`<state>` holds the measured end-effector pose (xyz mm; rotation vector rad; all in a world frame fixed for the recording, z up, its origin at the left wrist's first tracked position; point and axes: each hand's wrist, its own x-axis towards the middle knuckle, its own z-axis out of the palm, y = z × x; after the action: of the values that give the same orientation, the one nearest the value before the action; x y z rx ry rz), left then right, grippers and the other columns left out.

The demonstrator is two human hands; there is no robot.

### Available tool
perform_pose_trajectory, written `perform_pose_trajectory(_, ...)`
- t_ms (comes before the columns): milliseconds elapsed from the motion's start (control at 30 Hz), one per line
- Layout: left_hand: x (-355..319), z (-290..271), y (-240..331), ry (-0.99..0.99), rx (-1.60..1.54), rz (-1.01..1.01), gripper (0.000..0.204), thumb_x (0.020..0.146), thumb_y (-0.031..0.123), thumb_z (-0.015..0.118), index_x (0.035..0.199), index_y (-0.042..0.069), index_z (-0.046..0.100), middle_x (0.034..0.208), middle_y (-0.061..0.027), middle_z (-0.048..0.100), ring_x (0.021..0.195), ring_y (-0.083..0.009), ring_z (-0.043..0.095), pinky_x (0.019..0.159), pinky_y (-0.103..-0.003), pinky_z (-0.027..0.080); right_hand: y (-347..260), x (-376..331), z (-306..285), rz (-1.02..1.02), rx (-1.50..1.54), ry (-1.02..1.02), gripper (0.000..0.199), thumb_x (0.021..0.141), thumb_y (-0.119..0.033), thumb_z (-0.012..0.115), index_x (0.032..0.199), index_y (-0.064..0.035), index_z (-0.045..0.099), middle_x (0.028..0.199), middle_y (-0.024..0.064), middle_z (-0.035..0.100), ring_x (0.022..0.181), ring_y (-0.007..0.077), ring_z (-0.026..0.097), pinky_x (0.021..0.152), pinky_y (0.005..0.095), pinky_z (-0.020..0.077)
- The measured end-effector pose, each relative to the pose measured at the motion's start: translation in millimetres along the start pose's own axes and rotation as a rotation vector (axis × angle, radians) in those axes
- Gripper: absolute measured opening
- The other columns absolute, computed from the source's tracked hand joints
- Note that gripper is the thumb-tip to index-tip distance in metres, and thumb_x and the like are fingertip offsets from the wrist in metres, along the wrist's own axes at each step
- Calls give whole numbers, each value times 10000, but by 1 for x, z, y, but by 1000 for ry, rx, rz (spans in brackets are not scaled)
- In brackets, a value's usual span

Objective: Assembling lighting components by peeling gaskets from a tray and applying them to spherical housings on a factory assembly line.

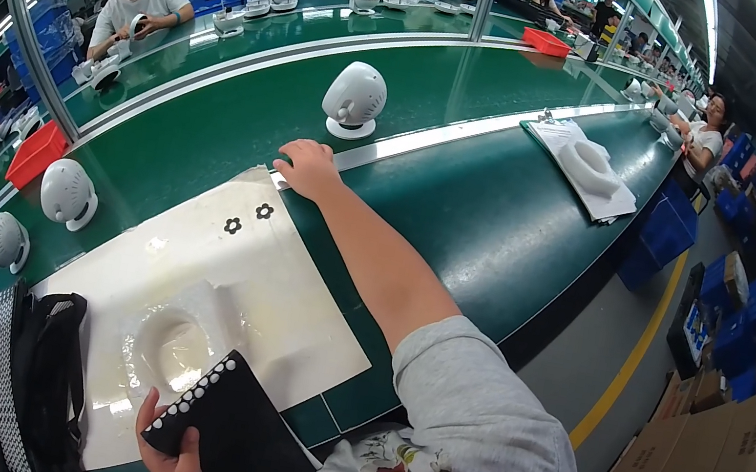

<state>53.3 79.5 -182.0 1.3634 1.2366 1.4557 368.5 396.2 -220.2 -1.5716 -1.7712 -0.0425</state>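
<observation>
- Your left hand [175,456] pinches a black sheet [257,434] at its left end, thumb on the upper face, other fingers at the edge and underneath.
- The black sheet slants over the lower part of a white mat [303,333], close to your body, a row of white round dots along its upper-left edge.
- It looks light, thin and fairly stiff, probably not slippery or fragile; the plain edges seem the best place to hold, clear of the dots.
- Your right hand [309,169] rests palm down by the metal rail, fingers slightly apart and bent, nothing visible in its grasp.
- Beyond it, a white rounded device [355,99] stands on the green belt [491,81], apart from your fingers.
- On the mat lie a glossy white moulded piece [182,348] and two black flower shapes [248,218]; a black bag [47,362] sits left.
- To the right, the dark green tabletop [453,199] bears a clipboard [585,175].
- Around you are co-workers at benches, blue bins [660,231] and cardboard boxes [701,445].
</observation>
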Motion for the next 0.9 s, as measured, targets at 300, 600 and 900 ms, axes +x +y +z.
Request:
perform_pose_trajectory(300, 2, -2, -7, 1, 12, 85, 529, 770, -21, 578, 1257, -28, 370, 1196, -89, 468, 963, -133, 516, 871, -241, 398, 1, 2, -3, 1, -7, -56, 326, 805, -313, 536, 1045, -98, 584, 1117, 69, 545, 1125, 219, 426, 947, 388, 267)
perform_pose_trajectory(600, 1, 3, 1, -7, 10, 32, 518, 775, 1, 593, 1245, -38, 380, 1228, -92, 455, 979, -138, 512, 885, -249, 387, 1, 2, -6, 16, 9, -70, 333, 800, -313, 543, 1055, -102, 579, 1125, 67, 544, 1130, 226, 426, 956, 397, 266)
perform_pose_trajectory(900, 0, 5, -3, -9, 5, 74, 523, 778, 17, 607, 1245, -40, 379, 1216, -95, 460, 969, -139, 516, 873, -248, 395, 9, 2, -7, 29, 58, -31, 328, 792, -281, 561, 1063, -98, 573, 1135, 67, 543, 1133, 230, 426, 953, 388, 279)
